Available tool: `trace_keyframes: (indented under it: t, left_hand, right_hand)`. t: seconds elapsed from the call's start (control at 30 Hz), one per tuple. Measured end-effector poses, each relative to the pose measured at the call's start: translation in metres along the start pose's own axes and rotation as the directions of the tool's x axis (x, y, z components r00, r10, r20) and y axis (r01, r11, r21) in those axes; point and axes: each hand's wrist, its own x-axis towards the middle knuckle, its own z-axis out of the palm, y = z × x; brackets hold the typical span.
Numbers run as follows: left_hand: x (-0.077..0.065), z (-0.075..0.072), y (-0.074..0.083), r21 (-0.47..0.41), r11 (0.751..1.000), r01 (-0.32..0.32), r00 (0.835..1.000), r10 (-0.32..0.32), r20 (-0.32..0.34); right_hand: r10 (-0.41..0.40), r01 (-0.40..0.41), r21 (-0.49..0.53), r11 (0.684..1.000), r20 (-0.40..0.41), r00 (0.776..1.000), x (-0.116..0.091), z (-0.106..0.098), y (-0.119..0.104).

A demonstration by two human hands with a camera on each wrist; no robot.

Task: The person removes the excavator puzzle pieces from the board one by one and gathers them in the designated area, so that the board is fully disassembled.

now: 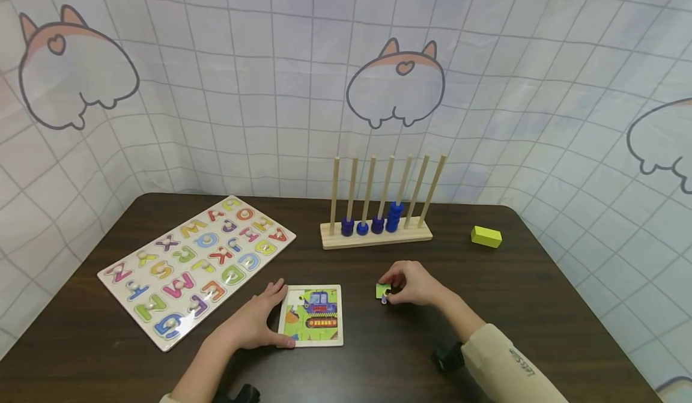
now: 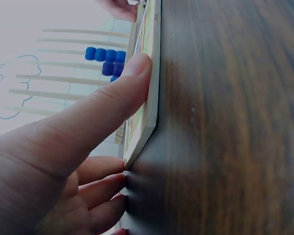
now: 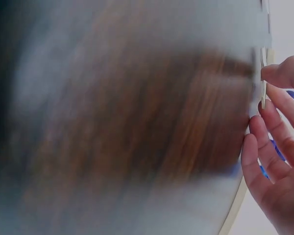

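From where I stand, the letter board (image 1: 152, 287) is at far left, just beside the back of the left hand (image 1: 256, 319). The left hand's thumb and fingers are spread apart, not clamped: the thumb rests on the near left corner of the puzzle tray (image 1: 340, 316) and the index finger touches the far left corner. The tray is square, without a long axis, and lies flat to the right of those fingers. Its pale unfilled patch (image 1: 294, 296) is at the far left corner, just beside the left index finger. Well to the right of the left fingers, the bead rack (image 1: 373, 240) stands beyond both hands. The puzzle piece (image 1: 381, 289) is at the tips of the right hand (image 1: 413, 284), pinched between thumb and fingers and projecting to their left; partly covered, it shows no clear long axis. Controlling relation: the patch lies left of the right fingertips, across the tray's right rim; the right hand is nearer the piece, the left hand nearer the patch. The yellow block (image 1: 486, 237) is beyond the right fingers, well off to their right.
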Motion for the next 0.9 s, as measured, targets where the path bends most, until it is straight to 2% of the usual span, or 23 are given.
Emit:
trace_keyframes:
  t: [0.23,0.9]
  left_hand:
    - [0.0003,0.0004,-0.0012,0.003,1.0,-0.006,1.0,0.006,0.0]
    - [0.0015,0.0021,-0.0035,-0.007,1.0,-0.008,1.0,0.008,-0.002]
  right_hand:
    - [0.019,-0.019,-0.019,1.0,0.039,0.999,0.0011,-0.0002,0.0021]
    - [0.024,-0.022,-0.033,0.999,0.058,0.998,0.0026,0.0003,0.0006]
